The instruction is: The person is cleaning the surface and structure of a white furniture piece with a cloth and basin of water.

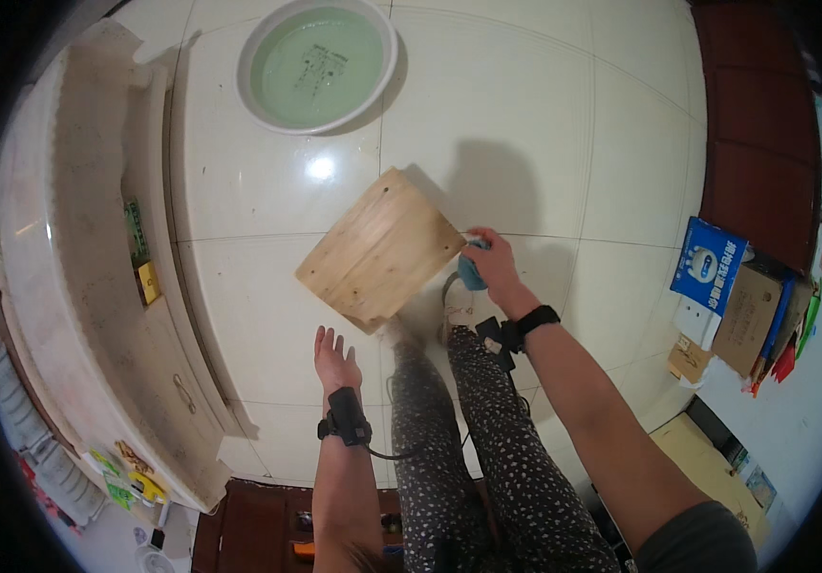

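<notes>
A pale wooden board (382,251), perhaps the top of a low stool, is before me, with dark spots near its corners. What is under it is hidden. My right hand (494,261) grips a blue-green cloth (472,266) close to the board's right corner; I cannot tell whether cloth and board touch. Palm up and with its fingers apart, my left hand (336,360) holds nothing. It is apart from the board, just below its near edge. Beyond the board, a white-rimmed basin (389,54) of clear liquid stands on the tiled floor, with printed writing on its greenish bottom.
A white cabinet (95,236) with a stone-like top runs along the left. Dark red wooden furniture (762,165) stands at the right, near a blue box (709,265) and a cardboard box (749,315). A cable (393,455) runs from my left wrist device across my legs.
</notes>
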Available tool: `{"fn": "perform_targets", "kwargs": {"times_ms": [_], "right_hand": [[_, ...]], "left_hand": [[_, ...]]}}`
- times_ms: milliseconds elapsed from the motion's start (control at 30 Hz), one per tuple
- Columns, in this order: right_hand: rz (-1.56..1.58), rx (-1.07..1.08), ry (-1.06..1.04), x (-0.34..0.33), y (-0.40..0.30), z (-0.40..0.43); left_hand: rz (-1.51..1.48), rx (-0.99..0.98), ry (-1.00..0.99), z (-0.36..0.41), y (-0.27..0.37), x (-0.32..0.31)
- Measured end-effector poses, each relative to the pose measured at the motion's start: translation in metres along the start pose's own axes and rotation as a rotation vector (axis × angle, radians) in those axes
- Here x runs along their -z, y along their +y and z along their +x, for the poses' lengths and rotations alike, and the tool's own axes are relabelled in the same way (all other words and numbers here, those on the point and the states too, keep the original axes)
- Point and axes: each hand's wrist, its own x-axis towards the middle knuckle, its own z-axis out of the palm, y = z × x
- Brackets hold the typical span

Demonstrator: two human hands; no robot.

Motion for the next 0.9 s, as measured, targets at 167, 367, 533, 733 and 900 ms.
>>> {"fn": "perform_targets", "kwargs": {"times_ms": [167, 367, 533, 733, 900], "right_hand": [[-0.132, 0.013, -0.097, -0.016, 0.001, 0.023], [-0.353, 0.102, -0.126, -0.02, 0.046, 0.053], [-0.321, 0.031, -0.095, -0.002, 0.036, 0.002], [-0.282, -0.041, -0.059, 0.047, 0.002, -0.09], [-0.191, -0.037, -0.104, 0.11, -0.052, -0.17]], "left_hand": [[0.004, 0.085, -0.056, 0.028, 0.001, -0.017], [-0.14, -0.025, -0.055, 0.044, 0.0, -0.037], [0.067, -0.276, -0.069, -0.003, 0.018, -0.036], [-0.327, 0.053, -0.12, -0.096, 0.032, -0.034], [-0.342, 0.071, -0.159, -0.171, 0.028, -0.017]]}}
